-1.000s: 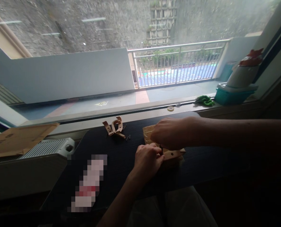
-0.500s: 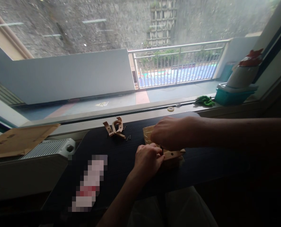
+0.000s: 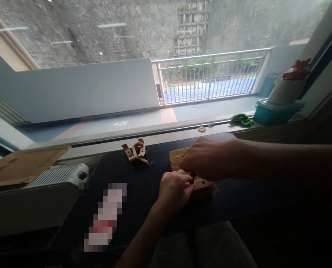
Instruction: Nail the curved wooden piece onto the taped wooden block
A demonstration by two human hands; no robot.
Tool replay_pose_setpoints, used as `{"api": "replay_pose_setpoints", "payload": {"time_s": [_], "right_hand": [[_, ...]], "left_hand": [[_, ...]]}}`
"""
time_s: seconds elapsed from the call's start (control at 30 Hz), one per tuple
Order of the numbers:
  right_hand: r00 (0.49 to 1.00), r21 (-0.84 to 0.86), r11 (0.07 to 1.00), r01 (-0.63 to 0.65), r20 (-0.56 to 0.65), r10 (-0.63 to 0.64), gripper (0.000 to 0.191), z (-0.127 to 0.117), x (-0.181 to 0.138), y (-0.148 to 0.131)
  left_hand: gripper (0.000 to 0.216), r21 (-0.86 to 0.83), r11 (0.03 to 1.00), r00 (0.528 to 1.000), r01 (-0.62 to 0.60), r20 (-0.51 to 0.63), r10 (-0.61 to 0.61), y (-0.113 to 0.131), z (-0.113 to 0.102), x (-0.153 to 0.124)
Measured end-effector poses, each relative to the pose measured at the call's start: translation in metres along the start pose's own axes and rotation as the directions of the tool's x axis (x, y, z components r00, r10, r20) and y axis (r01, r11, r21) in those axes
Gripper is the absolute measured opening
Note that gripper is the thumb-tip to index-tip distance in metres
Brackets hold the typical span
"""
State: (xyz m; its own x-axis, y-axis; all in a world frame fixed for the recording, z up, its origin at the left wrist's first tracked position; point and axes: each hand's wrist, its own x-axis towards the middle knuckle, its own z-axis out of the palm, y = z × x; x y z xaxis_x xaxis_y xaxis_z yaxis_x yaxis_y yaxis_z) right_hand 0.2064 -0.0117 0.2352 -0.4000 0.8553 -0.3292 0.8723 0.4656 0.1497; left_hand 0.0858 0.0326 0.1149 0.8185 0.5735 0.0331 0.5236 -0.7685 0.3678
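A light wooden piece (image 3: 203, 184) lies on a wooden block (image 3: 175, 156) on the black table (image 3: 132, 201). My left hand (image 3: 174, 191) is closed against the near left side of the wooden piece. My right hand (image 3: 203, 158) is closed above it, pinching a small dark tool (image 3: 192, 179) whose tip meets the wood; the rest of the tool is hidden in my fist. Farther left on the table lie loose curved wooden parts (image 3: 136, 150) with a few small dark screws (image 3: 152, 162) beside them.
A blurred-out packet (image 3: 106, 216) lies on the table's near left. A cardboard sheet (image 3: 21, 163) rests on a radiator (image 3: 57, 174) at the left. On the window sill are a tape roll (image 3: 201, 128), a green cloth (image 3: 242, 119) and a teal box (image 3: 274, 112).
My right hand has shifted slightly on the tool. The left hand and the wooden parts stay where they were.
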Motion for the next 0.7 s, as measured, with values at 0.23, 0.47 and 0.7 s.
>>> {"api": "replay_pose_setpoints", "payload": {"time_s": [0.23,0.47,0.7], "right_hand": [[0.988,0.082,0.996,-0.034,-0.147,0.046,0.025,0.018,0.005,0.001],[0.987,0.071,0.992,-0.099,-0.121,0.107,0.018,0.013,0.004,0.001],[0.997,0.046,0.999,-0.003,-0.077,0.006,0.026,0.006,0.007,0.004]], "left_hand": [[0.018,0.006,1.000,1.000,-0.009,-0.008,0.009,-0.002,0.003,0.000],[0.019,0.015,1.000,1.000,-0.012,-0.008,0.012,0.001,0.000,0.000],[0.019,0.020,1.000,1.000,0.007,0.009,-0.007,-0.001,0.001,0.000]]}}
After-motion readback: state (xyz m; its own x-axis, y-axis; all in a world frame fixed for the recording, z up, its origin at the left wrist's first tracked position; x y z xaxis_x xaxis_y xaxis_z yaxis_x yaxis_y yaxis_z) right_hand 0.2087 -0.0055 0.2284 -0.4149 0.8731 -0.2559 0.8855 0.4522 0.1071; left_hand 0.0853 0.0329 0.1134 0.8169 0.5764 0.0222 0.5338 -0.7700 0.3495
